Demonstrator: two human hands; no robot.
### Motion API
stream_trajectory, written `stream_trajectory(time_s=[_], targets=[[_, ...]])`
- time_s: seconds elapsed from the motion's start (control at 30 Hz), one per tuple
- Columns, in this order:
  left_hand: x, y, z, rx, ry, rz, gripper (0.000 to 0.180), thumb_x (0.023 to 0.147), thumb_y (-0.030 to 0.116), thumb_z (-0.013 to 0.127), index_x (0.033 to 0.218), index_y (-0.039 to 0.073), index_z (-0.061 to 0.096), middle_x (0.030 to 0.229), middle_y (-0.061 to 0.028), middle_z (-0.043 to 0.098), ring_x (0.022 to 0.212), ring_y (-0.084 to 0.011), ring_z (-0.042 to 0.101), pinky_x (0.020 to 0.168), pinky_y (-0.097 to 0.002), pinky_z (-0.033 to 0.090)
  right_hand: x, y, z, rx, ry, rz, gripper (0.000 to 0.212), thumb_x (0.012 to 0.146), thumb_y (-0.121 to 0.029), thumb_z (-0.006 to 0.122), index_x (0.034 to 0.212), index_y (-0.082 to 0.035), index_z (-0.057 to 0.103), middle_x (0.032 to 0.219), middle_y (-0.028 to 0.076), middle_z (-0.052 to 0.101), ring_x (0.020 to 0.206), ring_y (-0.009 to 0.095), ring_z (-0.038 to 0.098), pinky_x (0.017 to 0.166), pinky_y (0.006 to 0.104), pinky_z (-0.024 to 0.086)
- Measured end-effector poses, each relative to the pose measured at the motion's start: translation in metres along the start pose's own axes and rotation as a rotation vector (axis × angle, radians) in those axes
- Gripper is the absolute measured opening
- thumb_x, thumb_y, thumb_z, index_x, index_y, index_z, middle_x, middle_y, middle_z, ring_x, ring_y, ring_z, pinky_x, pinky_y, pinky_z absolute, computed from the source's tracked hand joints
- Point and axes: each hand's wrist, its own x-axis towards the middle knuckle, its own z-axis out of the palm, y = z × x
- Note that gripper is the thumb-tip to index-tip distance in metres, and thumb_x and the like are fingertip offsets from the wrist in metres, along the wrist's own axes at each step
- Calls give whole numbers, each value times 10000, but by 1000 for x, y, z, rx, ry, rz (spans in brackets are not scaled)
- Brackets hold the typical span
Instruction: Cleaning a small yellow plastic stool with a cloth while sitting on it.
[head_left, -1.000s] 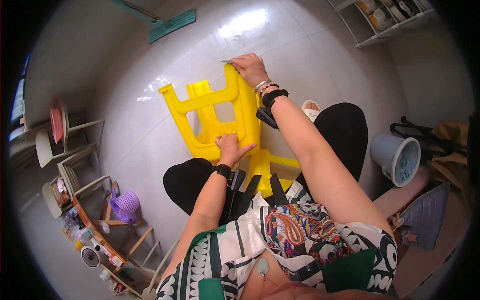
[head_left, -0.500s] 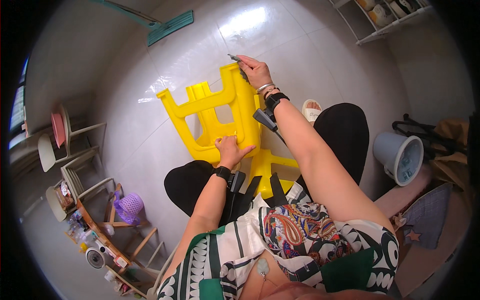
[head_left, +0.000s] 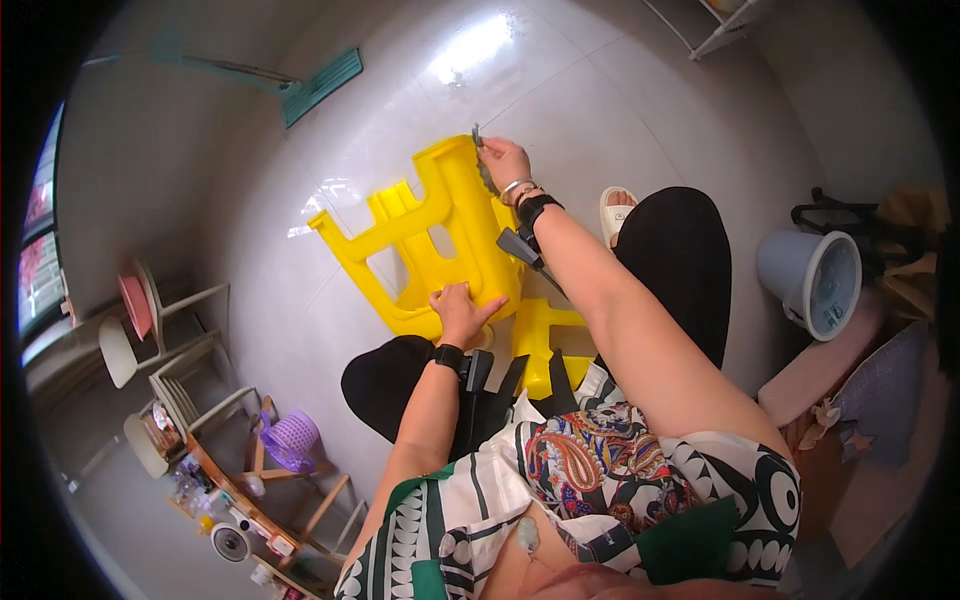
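A yellow plastic stool (head_left: 455,230) lies tipped on its side before my knees, its legs pointing away from me. My left hand (head_left: 463,313) grips its near edge, fingers curled over the rim and thumb spread to the right. At the far right leg, my right hand (head_left: 503,163) pinches a grey cloth (head_left: 487,168) and presses it against the leg's outer face. Part of the cloth is hidden behind my fingers. Between my thighs shows a second yellow stool (head_left: 537,335), beneath me and partly covered by my clothes.
A teal flat mop (head_left: 322,88) rests on the tiled floor at the far left. On the left stand pale chairs (head_left: 190,385), a purple basket (head_left: 290,440) and a wooden shelf (head_left: 235,487) with small items. To the right is a grey-blue bucket (head_left: 790,265) near a pink padded seat (head_left: 815,360).
My right hand and the cloth have moved slightly nearer along the stool's leg, and the cloth's end now points up. The stool has tilted a little; my left hand keeps its grip. The view has turned.
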Motion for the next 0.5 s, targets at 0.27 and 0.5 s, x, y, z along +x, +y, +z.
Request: stream_trajectory(time_s=[0.27, 0.5], targets=[[1, 1, 1, 0, 27, 36, 628, 601, 632, 641, 745, 24, 581, 781, -153, 582, 817, -288, 538, 837, -444, 272, -15, -12, 3, -124, 219, -237, 170, 752, -119, 592, 902, -81, 662, 850, 134, 592, 798, 297, 570, 716, 362, 467], [1, -4, 6, 8, 50, 34, 626, 599, 627, 647, 748, 22, 582, 773, -153, 580, 812, -293, 539, 836, -439, 277, -9, -29, 11, -209, 228, -236, 131, 758, -125, 575, 820, -49, 663, 854, 149, 602, 793, 309, 576, 715, 372, 470]])
